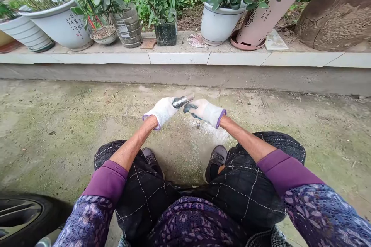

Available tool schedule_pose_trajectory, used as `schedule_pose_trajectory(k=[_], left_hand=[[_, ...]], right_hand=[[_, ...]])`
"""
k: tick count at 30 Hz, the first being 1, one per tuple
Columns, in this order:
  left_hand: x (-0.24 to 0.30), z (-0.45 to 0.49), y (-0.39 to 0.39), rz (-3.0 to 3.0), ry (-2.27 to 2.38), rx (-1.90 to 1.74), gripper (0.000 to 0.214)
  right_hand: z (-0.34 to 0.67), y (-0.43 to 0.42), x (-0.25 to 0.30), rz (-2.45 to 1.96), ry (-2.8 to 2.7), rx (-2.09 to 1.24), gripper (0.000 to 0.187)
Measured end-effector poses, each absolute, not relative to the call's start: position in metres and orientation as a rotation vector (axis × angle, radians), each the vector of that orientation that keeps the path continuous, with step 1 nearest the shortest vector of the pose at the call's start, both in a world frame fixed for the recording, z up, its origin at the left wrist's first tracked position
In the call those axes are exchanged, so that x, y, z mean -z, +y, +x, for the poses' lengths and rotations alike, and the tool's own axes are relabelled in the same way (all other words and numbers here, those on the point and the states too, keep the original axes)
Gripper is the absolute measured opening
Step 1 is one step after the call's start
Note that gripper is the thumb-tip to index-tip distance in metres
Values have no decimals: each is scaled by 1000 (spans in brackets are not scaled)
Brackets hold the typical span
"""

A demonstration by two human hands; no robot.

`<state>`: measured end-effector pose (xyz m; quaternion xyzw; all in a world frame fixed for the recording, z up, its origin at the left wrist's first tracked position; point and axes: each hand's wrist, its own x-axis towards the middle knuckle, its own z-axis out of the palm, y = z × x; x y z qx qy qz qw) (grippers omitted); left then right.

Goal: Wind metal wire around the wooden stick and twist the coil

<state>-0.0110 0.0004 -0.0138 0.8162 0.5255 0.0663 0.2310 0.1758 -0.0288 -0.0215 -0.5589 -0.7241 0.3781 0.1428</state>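
Observation:
My left hand (164, 111), in a white glove with a purple cuff, is closed around a silvery, ridged rod-like piece (180, 102). Its pale end points up and to the right; I cannot make out its exact kind. Close by on the right is my right hand (204, 111), gloved alike, with dark-coated fingertips reaching toward the rod. Those fingers are slightly apart and nothing shows between them; whether they touch the rod is unclear. On the concrete below the right hand stands a small cylindrical stub (198, 124), beside a patch of white powder (216, 133).
A low tiled ledge (179, 58) crosses the far side, bearing several potted plants, among them a white pot (220, 23) and a pink pot (253, 27). A car wheel (26, 216) is at lower left. My shoes (217, 158) rest either side of the powder.

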Motion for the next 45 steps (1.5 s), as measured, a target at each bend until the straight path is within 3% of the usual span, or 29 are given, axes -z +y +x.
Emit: schedule_pose_trajectory(k=[7, 13, 16, 20, 24, 27, 32, 39, 42, 45], left_hand=[[22, -2, 3, 2428, 1708, 421, 34], [18, 4, -7, 2593, 1447, 651, 37], [9, 3, -14, 2542, 1362, 558, 35], [2, -9, -16, 2413, 1348, 135, 29], [3, -23, -7, 2280, 1460, -99, 35], [6, -26, 0, 2239, 1574, -67, 32], [15, -20, 1, 2404, 1741, 344, 34], [18, -2, -9, 2629, 1501, 587, 33], [12, 3, -12, 2599, 1371, 546, 32], [9, 2, -13, 2529, 1269, 269, 26]], right_hand=[[174, -45, 5, -1588, -2506, -747, 26], [194, -23, 1, -1647, -2440, -707, 26], [198, -15, 5, -1547, -2288, -886, 27], [191, -18, 10, -1579, -1915, -1264, 26], [170, -29, 14, -1625, -1835, -1381, 25], [155, -36, 19, -1508, -2069, -1289, 25], [150, -42, 12, -1548, -2512, -849, 27], [185, -28, -6, -1702, -2549, -554, 31], [203, -15, -1, -1647, -2433, -541, 29], [210, -8, 9, -1530, -2333, -658, 28]])
